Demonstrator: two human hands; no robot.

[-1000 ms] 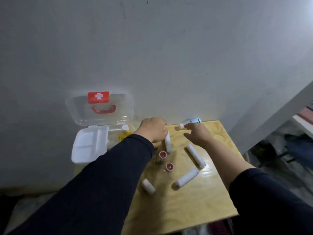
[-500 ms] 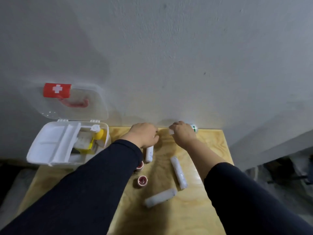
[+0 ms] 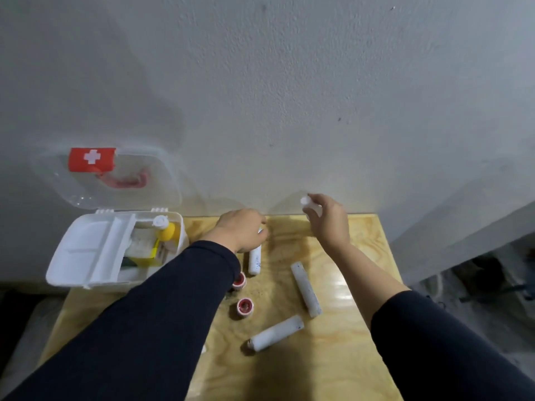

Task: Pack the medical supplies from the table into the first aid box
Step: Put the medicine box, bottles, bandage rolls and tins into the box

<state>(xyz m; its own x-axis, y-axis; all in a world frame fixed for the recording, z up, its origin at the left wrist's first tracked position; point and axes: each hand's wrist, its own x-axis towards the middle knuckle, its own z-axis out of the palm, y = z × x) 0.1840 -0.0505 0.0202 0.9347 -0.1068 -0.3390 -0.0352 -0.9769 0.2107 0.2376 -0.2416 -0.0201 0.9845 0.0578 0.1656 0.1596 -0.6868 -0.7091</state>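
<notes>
The white first aid box (image 3: 84,256) stands open at the table's left back corner, its clear lid (image 3: 115,180) leaning on the wall. A yellow bottle (image 3: 166,228) and packets lie inside. My right hand (image 3: 328,219) is lifted near the wall, shut on a small white-capped bottle (image 3: 306,202). My left hand (image 3: 243,231) rests curled over the top end of a white roll (image 3: 254,260) on the table. Two more white rolls (image 3: 305,287) (image 3: 276,332) and two red-cored tape rolls (image 3: 239,281) (image 3: 245,307) lie between my arms.
The wooden table (image 3: 333,357) butts against a grey wall (image 3: 289,96). Its right edge drops to a dark floor with clutter (image 3: 492,285). My dark sleeves cover much of the table's front left.
My right hand has closed on the small bottle by the wall and lifted it off the table. My left hand stays on the white roll. The view has shifted.
</notes>
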